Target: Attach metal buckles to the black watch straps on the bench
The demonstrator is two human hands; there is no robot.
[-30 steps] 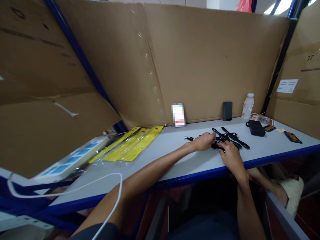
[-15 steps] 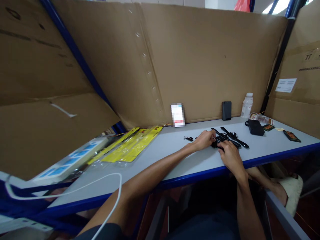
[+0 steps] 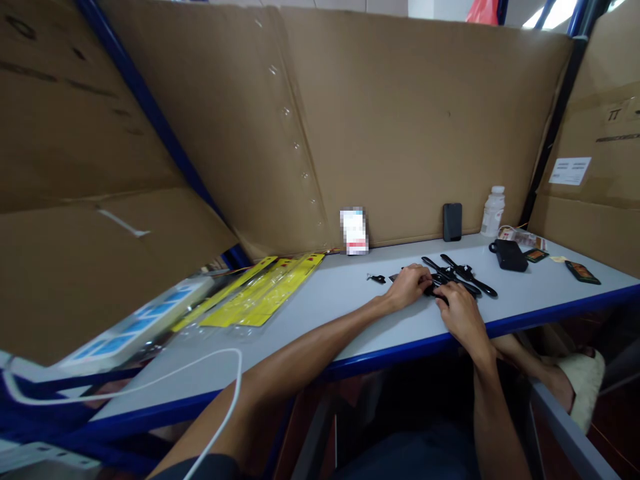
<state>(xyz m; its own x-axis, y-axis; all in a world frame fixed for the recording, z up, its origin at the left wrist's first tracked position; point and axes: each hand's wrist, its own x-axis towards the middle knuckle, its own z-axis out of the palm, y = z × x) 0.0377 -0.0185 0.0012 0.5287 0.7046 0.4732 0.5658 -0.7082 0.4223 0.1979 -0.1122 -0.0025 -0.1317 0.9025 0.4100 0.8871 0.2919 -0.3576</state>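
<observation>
The tool [image 3: 437, 281] we are handling is on the right half of the table [image 3: 330, 303], low and mostly hidden by our hands; we see it as black and glossy, its outline unreadable. Our right hand [image 3: 457, 307] grips it with bent fingers; our left hand [image 3: 411, 285] has its fingers curled in against it, but we cannot tell what they pinch. We judge the handling to be under way, not finished. Just beyond lie two spokeshaves [image 3: 469, 273], long-handled and crossing at a slant, seemingly whole and out of our grasp. A small black part [image 3: 378, 279] with a bright end lies apart, left of our left hand, unattached. Further left, the yellow packs [image 3: 273, 290] lie untouched; we cannot make out whether they hold anything. A black case [image 3: 511, 256] and a bottle [image 3: 493, 213] stand off to the right.
</observation>
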